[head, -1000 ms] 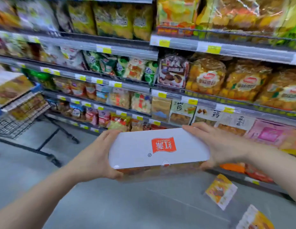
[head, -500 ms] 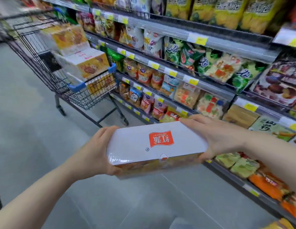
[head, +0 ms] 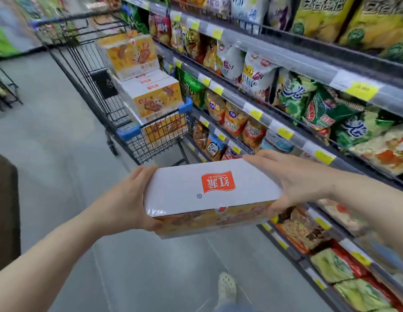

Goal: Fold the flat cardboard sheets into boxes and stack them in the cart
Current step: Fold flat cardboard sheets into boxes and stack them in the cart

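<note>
A folded cardboard box point(head: 209, 192), white on top with a red logo and orange printed sides, is held level in front of me. My left hand point(head: 126, 199) grips its left end, thumb underneath at the front corner. My right hand point(head: 292, 179) grips its right end, fingers lying over the far top edge. Ahead to the left stands a black wire shopping cart point(head: 151, 136) with blue corner guards. Several folded boxes point(head: 151, 93) of the same print are stacked inside it, rising above its rim.
Shelves point(head: 274, 61) of snack bags with yellow price tags run along the right side. Grey floor point(head: 49, 143) lies on the left and between me and the cart. My shoe point(head: 227, 287) shows at the bottom. A dark object point(head: 4, 210) sits at the left edge.
My view has swung left along the aisle, and the cart now stands closer and nearer the middle. Both hands keep the same grip on the box.
</note>
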The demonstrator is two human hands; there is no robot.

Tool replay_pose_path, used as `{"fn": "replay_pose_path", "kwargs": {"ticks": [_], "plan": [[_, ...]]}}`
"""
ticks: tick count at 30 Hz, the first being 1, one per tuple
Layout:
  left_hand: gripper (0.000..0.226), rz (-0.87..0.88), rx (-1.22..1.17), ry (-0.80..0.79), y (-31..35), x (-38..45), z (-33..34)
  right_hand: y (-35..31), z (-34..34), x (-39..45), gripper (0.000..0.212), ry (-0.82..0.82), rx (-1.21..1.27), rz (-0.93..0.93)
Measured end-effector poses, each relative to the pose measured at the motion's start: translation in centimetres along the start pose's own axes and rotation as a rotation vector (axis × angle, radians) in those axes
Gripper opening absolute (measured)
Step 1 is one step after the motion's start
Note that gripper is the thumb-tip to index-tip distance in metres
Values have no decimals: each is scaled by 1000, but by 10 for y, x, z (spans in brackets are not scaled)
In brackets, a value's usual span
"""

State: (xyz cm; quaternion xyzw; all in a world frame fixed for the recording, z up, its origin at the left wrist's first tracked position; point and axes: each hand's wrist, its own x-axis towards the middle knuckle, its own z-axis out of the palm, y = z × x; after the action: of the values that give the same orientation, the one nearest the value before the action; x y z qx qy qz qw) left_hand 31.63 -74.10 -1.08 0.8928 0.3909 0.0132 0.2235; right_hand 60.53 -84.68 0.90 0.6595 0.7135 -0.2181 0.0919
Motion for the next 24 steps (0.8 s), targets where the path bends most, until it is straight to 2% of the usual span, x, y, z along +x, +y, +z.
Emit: {"fn": "replay_pose_path", "kwargs": {"ticks": [4, 12, 19, 24], "plan": [[115, -61, -2, 39, -2, 55, -26, 39, -49, 50, 109, 10, -41, -57], [121, -179, 32, 56, -24, 124, -70, 65, -117, 133, 108, 2, -80, -127], [113, -145, 25, 68, -84, 196, -96, 77, -155, 225, 112, -15, -93, -127], [118, -120, 42, 79, -152, 267, -145, 74, -199, 314, 112, -21, -79, -113]]}}
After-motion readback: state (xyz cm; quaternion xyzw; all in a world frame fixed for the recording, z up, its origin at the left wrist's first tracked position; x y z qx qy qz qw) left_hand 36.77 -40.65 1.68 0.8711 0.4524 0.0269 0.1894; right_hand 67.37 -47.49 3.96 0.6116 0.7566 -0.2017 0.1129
